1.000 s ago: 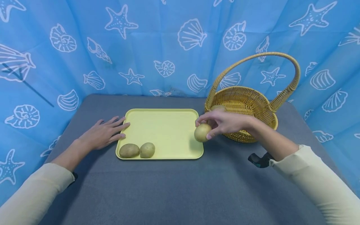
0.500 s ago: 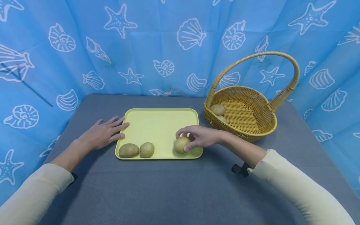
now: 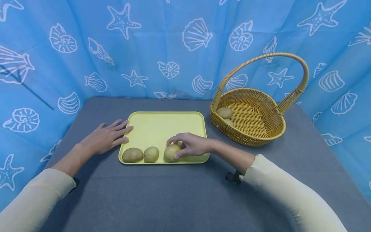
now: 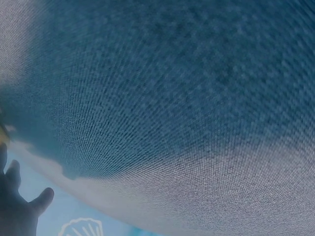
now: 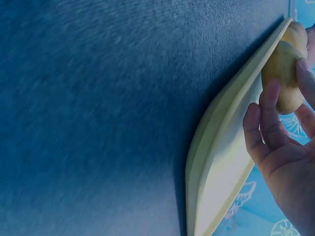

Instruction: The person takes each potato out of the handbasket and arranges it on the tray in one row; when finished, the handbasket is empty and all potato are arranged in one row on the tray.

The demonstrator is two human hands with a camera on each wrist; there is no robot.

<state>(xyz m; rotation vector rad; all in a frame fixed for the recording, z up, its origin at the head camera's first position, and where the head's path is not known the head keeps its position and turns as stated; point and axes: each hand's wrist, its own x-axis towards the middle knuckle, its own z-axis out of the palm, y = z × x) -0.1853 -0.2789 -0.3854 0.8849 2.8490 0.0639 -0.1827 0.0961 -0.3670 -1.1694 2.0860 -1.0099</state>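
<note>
Potato (image 3: pixel 170 154), roundish, gripped by our right hand (image 3: pixel 192 144). Neighbouring potato (image 3: pixel 151 154): just left of those fingertips, apart. Our left hand (image 3: pixel 105 138), fingers spread, lies farther left.

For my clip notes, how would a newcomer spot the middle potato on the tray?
Left of the wicker basket lies a yellow tray. At its near edge, find the middle potato. It is rounder than the oblong potato on its left and, unlike the held potato on its right, is free of the right hand.
</note>
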